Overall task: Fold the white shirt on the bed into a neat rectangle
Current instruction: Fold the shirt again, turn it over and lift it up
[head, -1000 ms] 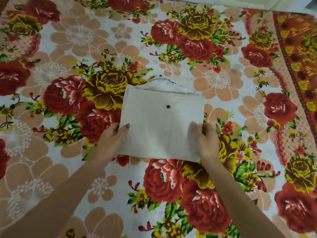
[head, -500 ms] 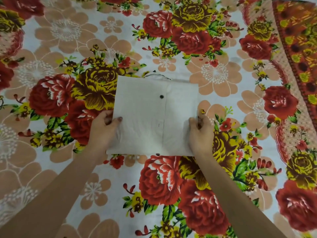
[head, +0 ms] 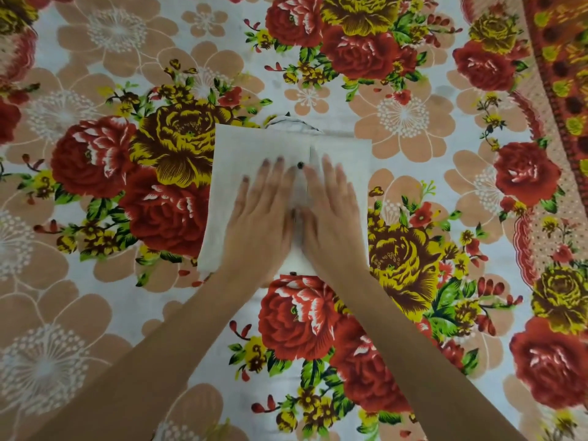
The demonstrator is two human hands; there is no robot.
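Observation:
The white shirt [head: 235, 160] lies folded into a rectangle in the middle of the floral bedspread [head: 413, 116]. A dark button shows near its centre, and a bit of collar pokes out past the far edge. My left hand [head: 264, 211] lies flat on the shirt's left half, fingers straight and spread. Beside it, my right hand [head: 331, 211] lies flat on the right half, fingers straight too. The two hands nearly touch at the thumbs. Both are blurred by motion. They hide much of the shirt's near half.
The bedspread, printed with red and yellow roses, fills the whole view. A patterned red border band [head: 560, 90] runs down the far right side.
Both hands have let go of the shirt's near side edges and moved inward onto its top, now lying flat side by side. The shirt stays in place.

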